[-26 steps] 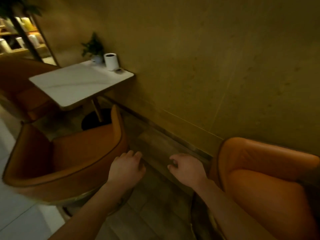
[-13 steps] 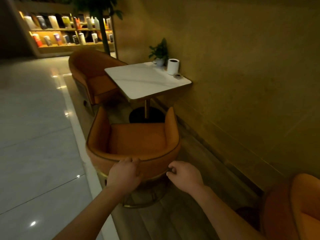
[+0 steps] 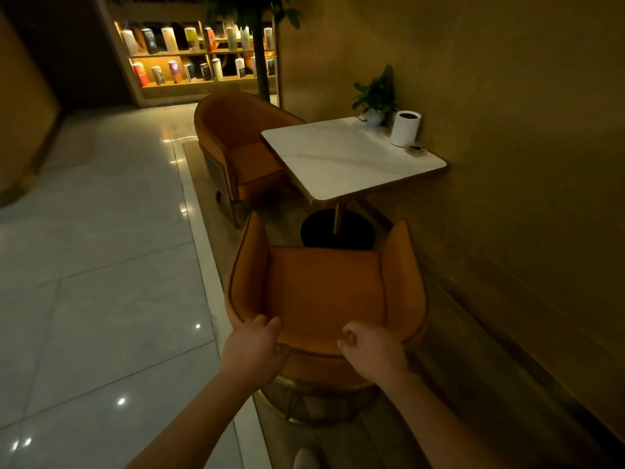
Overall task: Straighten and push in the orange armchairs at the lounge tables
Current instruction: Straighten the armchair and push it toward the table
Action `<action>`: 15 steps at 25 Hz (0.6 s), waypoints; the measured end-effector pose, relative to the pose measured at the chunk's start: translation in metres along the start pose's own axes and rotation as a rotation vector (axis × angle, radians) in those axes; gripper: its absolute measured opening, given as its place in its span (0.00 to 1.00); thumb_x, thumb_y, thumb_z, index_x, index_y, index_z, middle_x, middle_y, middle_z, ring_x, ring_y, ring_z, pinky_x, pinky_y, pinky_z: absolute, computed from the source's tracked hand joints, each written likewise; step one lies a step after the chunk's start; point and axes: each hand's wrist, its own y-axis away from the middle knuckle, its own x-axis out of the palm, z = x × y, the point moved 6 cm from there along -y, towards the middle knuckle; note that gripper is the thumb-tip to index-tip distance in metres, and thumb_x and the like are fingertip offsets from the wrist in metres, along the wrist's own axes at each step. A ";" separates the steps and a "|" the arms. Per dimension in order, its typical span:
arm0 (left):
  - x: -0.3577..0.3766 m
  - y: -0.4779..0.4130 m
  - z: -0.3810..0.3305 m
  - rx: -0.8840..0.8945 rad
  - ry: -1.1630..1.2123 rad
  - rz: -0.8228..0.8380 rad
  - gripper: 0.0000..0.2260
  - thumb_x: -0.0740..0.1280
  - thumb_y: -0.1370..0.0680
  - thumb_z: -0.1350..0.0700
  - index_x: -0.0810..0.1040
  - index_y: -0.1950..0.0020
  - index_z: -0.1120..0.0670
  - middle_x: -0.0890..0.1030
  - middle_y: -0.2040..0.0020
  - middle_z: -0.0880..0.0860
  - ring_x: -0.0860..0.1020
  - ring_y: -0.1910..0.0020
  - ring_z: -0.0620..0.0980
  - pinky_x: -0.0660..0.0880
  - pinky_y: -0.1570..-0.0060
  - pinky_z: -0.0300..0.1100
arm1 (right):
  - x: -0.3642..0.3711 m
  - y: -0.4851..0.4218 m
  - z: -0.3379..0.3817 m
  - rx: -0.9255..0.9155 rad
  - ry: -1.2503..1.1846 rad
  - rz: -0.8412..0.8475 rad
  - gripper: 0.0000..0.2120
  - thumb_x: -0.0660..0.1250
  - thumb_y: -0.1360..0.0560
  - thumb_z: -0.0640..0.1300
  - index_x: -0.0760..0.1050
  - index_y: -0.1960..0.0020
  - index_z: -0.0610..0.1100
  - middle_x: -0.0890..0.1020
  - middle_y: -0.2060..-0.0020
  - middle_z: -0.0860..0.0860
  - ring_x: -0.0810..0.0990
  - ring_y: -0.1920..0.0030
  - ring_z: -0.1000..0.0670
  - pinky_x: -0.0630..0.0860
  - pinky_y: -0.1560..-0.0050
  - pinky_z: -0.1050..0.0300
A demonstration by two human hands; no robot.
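Observation:
An orange armchair (image 3: pixel 324 286) stands right in front of me, its open side facing the white square table (image 3: pixel 348 157). Its seat front is a short way back from the table's black round base (image 3: pixel 338 228). My left hand (image 3: pixel 252 350) grips the top of the backrest on the left, thumb over the rim. My right hand (image 3: pixel 372 350) holds the backrest rim on the right with curled fingers. A second orange armchair (image 3: pixel 236 143) faces the table from the far side, turned slightly outward.
On the table by the wall sit a small potted plant (image 3: pixel 375 96), a white cylinder (image 3: pixel 404 128) and a small dish (image 3: pixel 416 149). The tan wall (image 3: pixel 524 164) runs close on the right. Glossy tiled floor (image 3: pixel 94 265) spreads left. A lit bookshelf (image 3: pixel 189 52) and a tree trunk (image 3: pixel 260 62) stand behind.
My view swung from the wall round to behind the near armchair. Both hands, hanging free before, have closed on the top of its backrest. The other chair at right has left the view.

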 end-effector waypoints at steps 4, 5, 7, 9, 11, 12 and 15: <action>0.005 -0.052 0.037 -0.039 -0.027 0.041 0.19 0.56 0.22 0.43 0.74 0.36 0.47 0.76 0.45 0.49 0.74 0.49 0.48 0.72 0.53 0.41 | 0.022 -0.066 -0.001 0.031 0.006 -0.027 0.20 0.61 0.20 0.58 0.71 0.31 0.53 0.79 0.41 0.57 0.78 0.44 0.55 0.77 0.50 0.58; 0.006 -0.063 0.046 -0.042 -0.023 0.063 0.17 0.58 0.21 0.44 0.73 0.34 0.47 0.76 0.44 0.49 0.74 0.47 0.48 0.71 0.53 0.40 | 0.028 -0.080 -0.001 0.051 0.004 -0.013 0.21 0.60 0.20 0.59 0.71 0.30 0.53 0.79 0.40 0.57 0.77 0.42 0.54 0.77 0.48 0.57; 0.011 -0.083 0.062 -0.040 -0.042 0.121 0.17 0.60 0.20 0.47 0.71 0.32 0.47 0.75 0.43 0.49 0.73 0.46 0.48 0.69 0.53 0.40 | 0.036 -0.100 0.000 0.093 -0.009 -0.003 0.21 0.60 0.20 0.59 0.71 0.30 0.52 0.78 0.37 0.56 0.76 0.39 0.53 0.78 0.45 0.55; 0.017 -0.103 0.077 -0.030 -0.067 0.183 0.17 0.60 0.21 0.47 0.71 0.32 0.47 0.75 0.43 0.49 0.73 0.46 0.48 0.68 0.53 0.41 | 0.043 -0.115 0.001 0.134 -0.013 -0.001 0.22 0.59 0.20 0.60 0.70 0.29 0.53 0.77 0.36 0.56 0.77 0.39 0.53 0.77 0.45 0.55; 0.023 -0.122 0.089 0.001 -0.094 0.227 0.15 0.59 0.21 0.47 0.72 0.35 0.48 0.74 0.45 0.49 0.72 0.48 0.48 0.68 0.54 0.41 | 0.051 -0.125 0.001 0.172 -0.009 0.018 0.22 0.57 0.19 0.60 0.69 0.29 0.53 0.77 0.36 0.55 0.77 0.41 0.54 0.77 0.47 0.57; 0.027 -0.133 0.097 0.029 -0.110 0.249 0.15 0.59 0.21 0.47 0.73 0.36 0.48 0.74 0.46 0.49 0.73 0.48 0.49 0.69 0.54 0.42 | 0.056 -0.129 0.002 0.200 -0.001 0.021 0.22 0.57 0.19 0.60 0.69 0.29 0.53 0.77 0.36 0.55 0.77 0.41 0.54 0.76 0.48 0.58; 0.041 -0.166 0.127 0.132 -0.144 0.294 0.16 0.57 0.21 0.45 0.73 0.37 0.48 0.74 0.47 0.49 0.74 0.48 0.50 0.71 0.51 0.45 | 0.075 -0.139 0.011 0.307 0.008 -0.003 0.22 0.57 0.19 0.60 0.70 0.29 0.53 0.77 0.35 0.54 0.75 0.37 0.53 0.76 0.44 0.56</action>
